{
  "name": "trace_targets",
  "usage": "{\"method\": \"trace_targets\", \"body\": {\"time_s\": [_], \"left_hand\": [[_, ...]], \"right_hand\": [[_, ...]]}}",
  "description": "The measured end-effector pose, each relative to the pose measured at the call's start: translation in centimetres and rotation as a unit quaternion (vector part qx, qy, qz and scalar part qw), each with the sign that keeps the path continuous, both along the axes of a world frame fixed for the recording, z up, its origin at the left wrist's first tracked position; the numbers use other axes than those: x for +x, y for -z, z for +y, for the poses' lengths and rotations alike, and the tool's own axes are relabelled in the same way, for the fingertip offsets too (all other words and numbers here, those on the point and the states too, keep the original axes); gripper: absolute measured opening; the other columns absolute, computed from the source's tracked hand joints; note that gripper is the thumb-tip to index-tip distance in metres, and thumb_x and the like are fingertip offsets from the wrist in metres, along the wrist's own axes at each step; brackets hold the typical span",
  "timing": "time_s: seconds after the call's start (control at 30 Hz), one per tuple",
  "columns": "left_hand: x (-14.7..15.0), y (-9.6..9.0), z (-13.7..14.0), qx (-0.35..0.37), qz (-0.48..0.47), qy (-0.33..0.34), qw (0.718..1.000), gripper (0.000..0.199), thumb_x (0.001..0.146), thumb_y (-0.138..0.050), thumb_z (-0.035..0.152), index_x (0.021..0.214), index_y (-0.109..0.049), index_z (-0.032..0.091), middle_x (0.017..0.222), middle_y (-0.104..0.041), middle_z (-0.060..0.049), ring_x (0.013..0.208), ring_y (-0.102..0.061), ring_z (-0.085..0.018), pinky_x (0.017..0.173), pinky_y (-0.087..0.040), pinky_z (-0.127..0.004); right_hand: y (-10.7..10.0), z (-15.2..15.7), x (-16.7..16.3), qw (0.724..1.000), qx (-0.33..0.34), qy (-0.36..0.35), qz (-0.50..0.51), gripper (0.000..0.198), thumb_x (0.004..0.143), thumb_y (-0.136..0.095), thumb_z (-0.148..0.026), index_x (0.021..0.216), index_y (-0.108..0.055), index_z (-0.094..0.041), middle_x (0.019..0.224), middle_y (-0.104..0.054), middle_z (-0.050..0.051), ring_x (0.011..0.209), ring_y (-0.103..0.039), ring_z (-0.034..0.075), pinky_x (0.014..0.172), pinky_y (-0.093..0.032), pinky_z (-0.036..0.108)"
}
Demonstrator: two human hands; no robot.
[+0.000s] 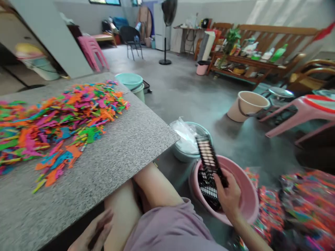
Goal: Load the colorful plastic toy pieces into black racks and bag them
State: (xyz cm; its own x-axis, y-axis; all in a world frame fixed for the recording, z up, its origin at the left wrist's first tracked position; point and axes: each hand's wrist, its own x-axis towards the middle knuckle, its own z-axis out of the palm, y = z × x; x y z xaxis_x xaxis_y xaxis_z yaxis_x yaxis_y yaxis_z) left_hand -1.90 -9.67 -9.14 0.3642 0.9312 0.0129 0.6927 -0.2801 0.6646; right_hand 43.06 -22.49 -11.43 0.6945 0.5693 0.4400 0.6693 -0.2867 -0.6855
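My right hand [229, 191] is closed on a black ladder-like plastic strip [208, 151], raised over a pink basin [250, 195]. More black slatted strips [208, 190] lie inside that basin, partly hidden by my hand. Down by my legs, my left hand [92, 230] is held just off the table's near edge, its fingers loosely apart and nothing visible in them. A heap of small, flat plastic pieces [75, 108] in orange, pink, green and blue covers much of the grey speckled table [136, 139]. Some of them look like toy guns.
Behind the pink basin, a pale green basin [183, 155] holds clear plastic bags [184, 134]. Filled bags of colourful pieces [309, 205] lie on the floor at right. Beyond are a beige bucket [247, 106], a pink stool [300, 111] and a wooden bench [274, 33].
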Motion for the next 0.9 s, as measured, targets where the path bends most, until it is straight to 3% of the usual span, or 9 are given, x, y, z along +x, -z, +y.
{"method": "trace_targets", "body": {"time_s": [0.07,0.17,0.23,0.3,0.4,0.5,0.57,0.67,0.9], "left_hand": [[3.3,-3.1,-0.3,0.148,0.019,-0.03,0.988,0.065,0.086,-0.061,0.049,0.146,-0.039,0.036,0.13,-0.065,-0.003,0.113,-0.066,-0.029,0.095,-0.056,-0.046],[7.7,-7.2,0.5,0.386,0.107,-0.011,0.916,0.084,0.084,-0.069,0.046,0.153,-0.024,0.031,0.151,-0.043,-0.012,0.141,-0.037,-0.036,0.117,-0.023,-0.061],[9.0,-7.5,2.1,0.375,0.194,0.068,0.904,0.078,0.089,-0.063,0.046,0.154,-0.025,0.026,0.155,-0.037,-0.013,0.145,-0.028,-0.034,0.12,-0.016,-0.058],[8.7,-5.4,4.0,0.291,0.252,0.108,0.917,0.067,0.095,-0.054,0.043,0.152,-0.029,0.019,0.155,-0.036,-0.014,0.145,-0.029,-0.031,0.12,-0.02,-0.052],[7.0,-0.6,6.0,0.219,0.271,0.044,0.936,0.066,0.095,-0.051,0.049,0.147,-0.039,0.011,0.151,-0.04,-0.02,0.141,-0.036,-0.038,0.112,-0.032,-0.056],[5.9,2.5,6.6,0.213,0.253,0.019,0.943,0.061,0.098,-0.043,0.049,0.148,-0.038,0.015,0.151,-0.042,-0.016,0.141,-0.037,-0.036,0.109,-0.035,-0.055],[5.6,3.0,6.7,0.213,0.234,0.003,0.949,0.057,0.102,-0.035,0.043,0.152,-0.029,0.018,0.152,-0.042,-0.013,0.141,-0.038,-0.03,0.108,-0.038,-0.05],[5.4,2.4,7.7,0.208,0.209,-0.047,0.954,0.053,0.105,-0.02,0.029,0.156,-0.011,0.019,0.15,-0.044,-0.014,0.141,-0.038,-0.025,0.106,-0.038,-0.049],[5.6,2.5,10.7,0.183,0.188,0.032,0.964,0.058,0.104,-0.02,0.041,0.155,-0.014,0.013,0.157,-0.033,-0.013,0.146,-0.029,-0.02,0.117,-0.027,-0.042]], "right_hand": [[-2.7,3.0,-2.7,0.969,0.04,-0.209,-0.127,0.03,0.09,-0.057,-0.02,0.119,-0.065,-0.024,0.096,-0.069,0.008,0.09,-0.065,0.022,0.084,-0.053,0.037],[-4.8,8.9,-7.2,0.848,0.114,-0.431,-0.287,0.04,0.09,-0.054,-0.008,0.125,-0.064,-0.024,0.093,-0.07,0.006,0.09,-0.064,0.018,0.086,-0.052,0.034],[-4.3,12.9,-9.8,0.776,0.17,-0.501,-0.344,0.041,0.09,-0.056,-0.008,0.127,-0.063,-0.022,0.095,-0.07,0.006,0.093,-0.064,0.016,0.09,-0.051,0.032],[-2.8,16.6,-11.5,0.739,0.195,-0.531,-0.365,0.041,0.089,-0.058,-0.007,0.127,-0.063,-0.021,0.094,-0.068,0.006,0.095,-0.063,0.016,0.092,-0.051,0.032],[-1.1,20.7,-11.9,0.727,0.114,-0.571,-0.364,0.041,0.089,-0.057,-0.009,0.129,-0.062,-0.021,0.1,-0.066,0.009,0.105,-0.06,0.02,0.095,-0.051,0.038],[-1.6,22.2,-12.3,0.748,0.001,-0.582,-0.319,0.043,0.088,-0.064,-0.029,0.129,-0.062,-0.017,0.124,-0.059,0.017,0.121,-0.051,0.03,0.104,-0.045,0.052],[-2.5,22.2,-14.1,0.772,-0.042,-0.566,-0.288,0.051,0.089,-0.06,-0.04,0.132,-0.058,-0.013,0.136,-0.052,0.019,0.129,-0.045,0.033,0.11,-0.038,0.054],[-2.9,22.2,-19.1,0.793,-0.094,-0.535,-0.275,0.05,0.098,-0.041,-0.03,0.142,-0.047,-0.007,0.146,-0.047,0.019,0.138,-0.038,0.03,0.115,-0.032,0.049],[-0.5,22.6,-24.8,0.766,-0.152,-0.555,-0.286,0.059,0.096,-0.039,-0.023,0.15,-0.032,-0.002,0.156,-0.031,0.021,0.145,-0.027,0.032,0.116,-0.027,0.053]]}}
